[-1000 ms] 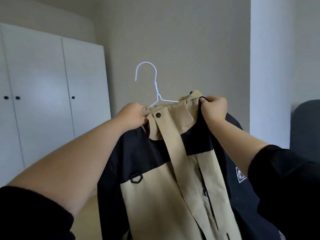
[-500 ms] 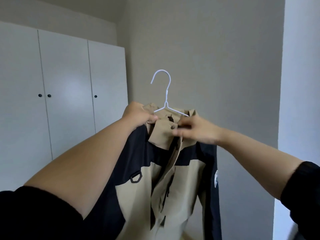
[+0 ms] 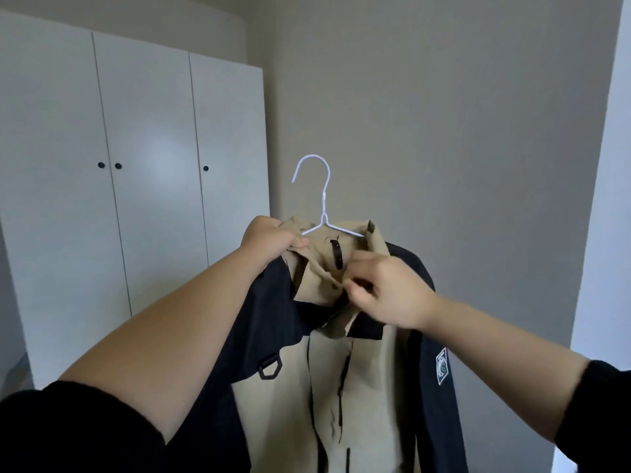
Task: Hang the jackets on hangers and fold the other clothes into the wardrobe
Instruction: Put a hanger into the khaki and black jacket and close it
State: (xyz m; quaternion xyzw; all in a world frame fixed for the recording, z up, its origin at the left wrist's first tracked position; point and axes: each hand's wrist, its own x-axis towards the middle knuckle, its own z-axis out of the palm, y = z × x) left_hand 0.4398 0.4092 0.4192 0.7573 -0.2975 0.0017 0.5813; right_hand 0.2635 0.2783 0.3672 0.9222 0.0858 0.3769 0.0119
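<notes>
Left hand (image 3: pixel 273 240) grips the collar of a tan-and-navy fabric jacket (image 3: pixel 368 387) on a white wire hanger (image 3: pixel 323 204); right hand (image 3: pixel 389 295) pinches its front. One tug could slip a shoulder off.

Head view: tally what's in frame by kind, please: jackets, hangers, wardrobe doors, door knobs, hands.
Jackets: 1
Hangers: 1
Wardrobe doors: 3
Door knobs: 3
Hands: 2, left hand and right hand, both gripping the jacket's collar area
Total: 10
</notes>
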